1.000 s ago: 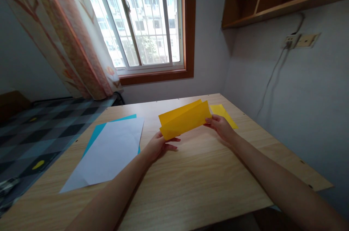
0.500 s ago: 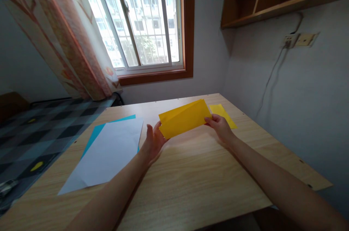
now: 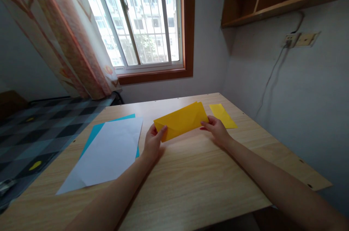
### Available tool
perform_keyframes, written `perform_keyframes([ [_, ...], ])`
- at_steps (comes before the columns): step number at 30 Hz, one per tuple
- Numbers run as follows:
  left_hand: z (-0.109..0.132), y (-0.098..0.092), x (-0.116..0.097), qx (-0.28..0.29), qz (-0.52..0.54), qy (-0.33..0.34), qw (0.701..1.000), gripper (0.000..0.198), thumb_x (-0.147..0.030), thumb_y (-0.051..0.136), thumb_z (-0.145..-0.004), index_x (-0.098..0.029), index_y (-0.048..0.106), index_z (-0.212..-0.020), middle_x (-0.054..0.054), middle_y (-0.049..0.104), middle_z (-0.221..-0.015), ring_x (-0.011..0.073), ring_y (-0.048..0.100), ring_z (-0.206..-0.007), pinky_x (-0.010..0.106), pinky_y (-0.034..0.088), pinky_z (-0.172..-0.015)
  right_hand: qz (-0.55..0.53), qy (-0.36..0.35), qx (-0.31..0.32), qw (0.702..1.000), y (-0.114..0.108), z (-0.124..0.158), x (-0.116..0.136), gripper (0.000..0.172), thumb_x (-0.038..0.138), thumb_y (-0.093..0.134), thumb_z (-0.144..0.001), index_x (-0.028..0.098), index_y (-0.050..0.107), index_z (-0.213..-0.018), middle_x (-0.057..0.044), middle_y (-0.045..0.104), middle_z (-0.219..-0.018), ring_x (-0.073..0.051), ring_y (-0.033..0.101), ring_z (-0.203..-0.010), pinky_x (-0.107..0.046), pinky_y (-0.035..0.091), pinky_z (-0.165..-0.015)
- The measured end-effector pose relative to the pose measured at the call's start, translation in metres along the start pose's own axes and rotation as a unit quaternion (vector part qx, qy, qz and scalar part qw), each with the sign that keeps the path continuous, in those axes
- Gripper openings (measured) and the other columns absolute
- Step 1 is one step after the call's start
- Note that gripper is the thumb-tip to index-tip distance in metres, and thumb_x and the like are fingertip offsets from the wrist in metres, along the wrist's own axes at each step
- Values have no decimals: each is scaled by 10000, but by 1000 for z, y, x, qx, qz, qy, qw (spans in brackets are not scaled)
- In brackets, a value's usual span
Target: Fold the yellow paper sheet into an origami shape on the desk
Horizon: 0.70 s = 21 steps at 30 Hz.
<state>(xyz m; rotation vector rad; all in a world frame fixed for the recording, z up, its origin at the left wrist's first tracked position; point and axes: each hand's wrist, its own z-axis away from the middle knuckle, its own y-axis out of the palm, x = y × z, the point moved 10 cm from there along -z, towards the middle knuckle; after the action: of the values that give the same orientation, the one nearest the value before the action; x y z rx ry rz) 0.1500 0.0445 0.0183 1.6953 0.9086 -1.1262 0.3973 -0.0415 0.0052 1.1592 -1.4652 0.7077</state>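
Note:
A folded sheet of yellow paper (image 3: 180, 121) is held up above the table, tilted so its right end is higher. My left hand (image 3: 155, 138) pinches its left end, thumb in front and fingers behind. At the other end, my right hand (image 3: 215, 128) grips the lower right corner between thumb and fingers. Creases run across the face of the paper. Just beyond my right hand, a smaller yellow piece of paper (image 3: 223, 116) lies flat on the wooden table (image 3: 191, 176).
To the left on the table, a white sheet (image 3: 106, 154) overlaps a blue sheet (image 3: 92, 137). Left of the table is a bed with a checked cover (image 3: 35, 136). A wooden shelf (image 3: 272, 9) hangs at the upper right, above a wall socket (image 3: 291, 40).
My left hand has closed its thumb over the front of the folded yellow paper. The paper has shifted slightly left and down, its layers now lying closer together.

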Motion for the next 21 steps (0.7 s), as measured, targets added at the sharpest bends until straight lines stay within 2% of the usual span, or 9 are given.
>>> perform_keyframes([
  [4, 0, -5, -2, -21, -13, 10, 1000, 429, -414, 818, -633, -167, 641, -937, 57, 713, -958, 234, 654, -909, 331, 522, -796, -26, 30, 10, 999, 3, 3, -4, 491, 363, 792, -646, 262, 542, -1056, -13, 690, -1002, -203, 662, -870, -327, 588, -660],
  [7, 1, -4, 0, -17, -21, 5, 1000, 408, -424, 812, -635, -175, 637, -906, 38, 706, -920, 211, 651, -867, 313, 521, -771, -37, 62, 28, 997, 5, 4, -6, 610, 378, 779, -670, 298, 467, -1189, -31, 684, -1077, -211, 679, -867, -339, 595, -660],
  [10, 4, 0, 2, 0, -19, -5, 1000, 404, -423, 809, -645, -177, 644, -919, 35, 705, -939, 205, 649, -870, 312, 521, -785, -42, 71, 77, 994, 13, 7, -3, 550, 410, 730, -734, 297, 494, -1218, -72, 651, -1198, -246, 663, -1001, -346, 597, -722],
  [13, 7, 6, 5, 25, -14, -21, 999, 420, -416, 814, -643, -171, 645, -940, 50, 707, -966, 221, 650, -889, 334, 523, -808, -68, 64, 103, 990, 18, 8, 2, 505, 432, 704, -756, 274, 533, -1204, -88, 656, -1199, -270, 653, -1050, -373, 584, -792],
  [21, 8, 8, 7, 28, -23, -15, 999, 386, -409, 801, -663, -170, 655, -928, 56, 709, -958, 216, 649, -870, 326, 531, -789, -124, 50, 60, 989, 11, 2, 3, 493, 386, 780, -675, 232, 606, -1110, -70, 703, -1129, -276, 671, -1015, -401, 553, -854],
])
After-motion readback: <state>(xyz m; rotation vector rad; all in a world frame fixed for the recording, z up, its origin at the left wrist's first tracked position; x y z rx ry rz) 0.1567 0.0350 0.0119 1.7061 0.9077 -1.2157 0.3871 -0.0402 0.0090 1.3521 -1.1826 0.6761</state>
